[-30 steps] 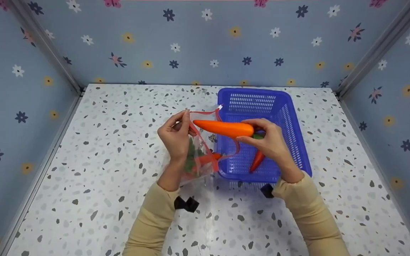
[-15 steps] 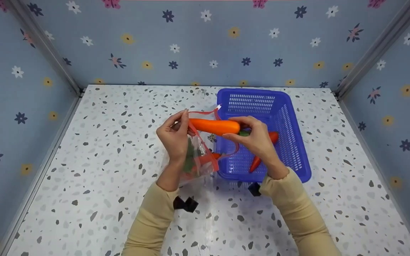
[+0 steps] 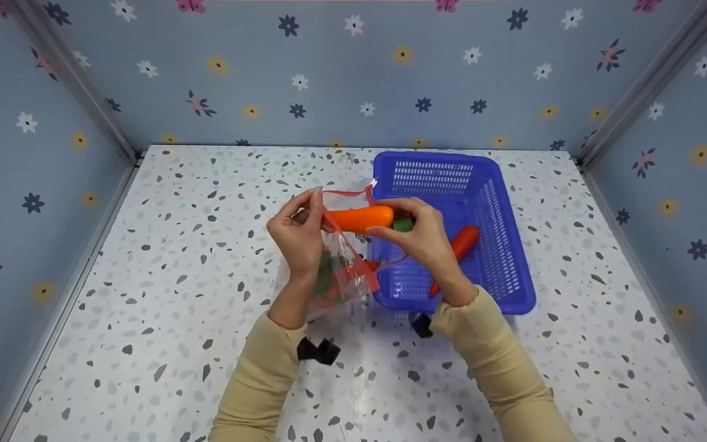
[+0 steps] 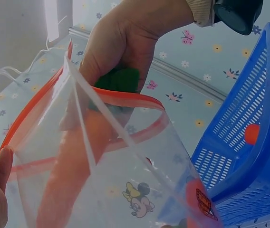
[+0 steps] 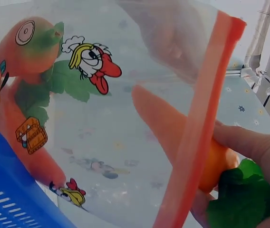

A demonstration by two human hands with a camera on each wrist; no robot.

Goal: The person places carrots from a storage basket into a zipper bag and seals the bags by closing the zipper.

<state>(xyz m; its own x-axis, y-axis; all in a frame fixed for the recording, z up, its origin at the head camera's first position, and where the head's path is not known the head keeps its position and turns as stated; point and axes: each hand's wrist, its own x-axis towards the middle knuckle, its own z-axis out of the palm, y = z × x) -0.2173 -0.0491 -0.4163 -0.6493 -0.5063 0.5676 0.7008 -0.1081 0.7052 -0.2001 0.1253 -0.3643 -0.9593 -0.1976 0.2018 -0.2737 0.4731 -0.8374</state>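
Over speckled tbl (image 3: pixel 194 264) — carrot (image 3: pixel 363 219) (flwr walls (image 3: pixel 329 55)).

The head view looks forward and down from above; both wrist views see the clear, red-edged plastic bag (image 4: pixel 113 159) up close.

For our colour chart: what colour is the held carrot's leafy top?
The leafy top is green, clearest in the right wrist view.

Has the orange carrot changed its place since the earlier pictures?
Yes: against the blue basket in the head view, the carrot moved left, into the zip bag.
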